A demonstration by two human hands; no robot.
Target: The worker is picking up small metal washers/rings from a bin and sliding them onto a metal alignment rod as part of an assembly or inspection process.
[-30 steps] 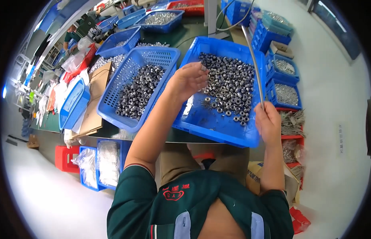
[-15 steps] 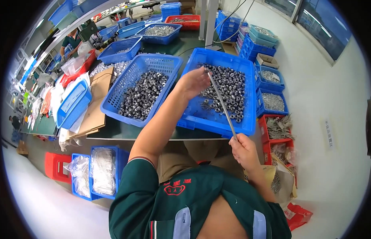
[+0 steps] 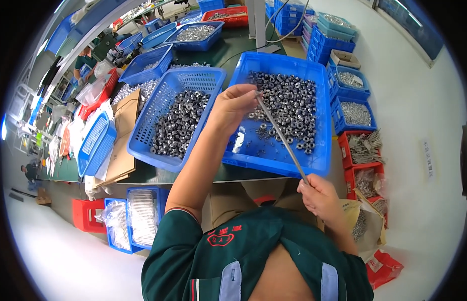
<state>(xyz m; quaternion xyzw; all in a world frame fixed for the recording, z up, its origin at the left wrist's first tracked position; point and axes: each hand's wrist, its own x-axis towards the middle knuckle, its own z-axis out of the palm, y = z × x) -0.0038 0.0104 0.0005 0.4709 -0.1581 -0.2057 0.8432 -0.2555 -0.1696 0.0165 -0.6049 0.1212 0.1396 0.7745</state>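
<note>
A: Rod, thin and grey, runs between both hands: the right hand is clenched round its near end, and the left hand pinches its far tip over the solid blue tray.

B: And the small metal rings?

A: Heaped just beyond the left fingers (a second batch fills the slotted basket further left). I'd hold the rod steady and low, feeding rings on at the tip.

Two hands, left and right; one metal rod; two near blue baskets.
</note>
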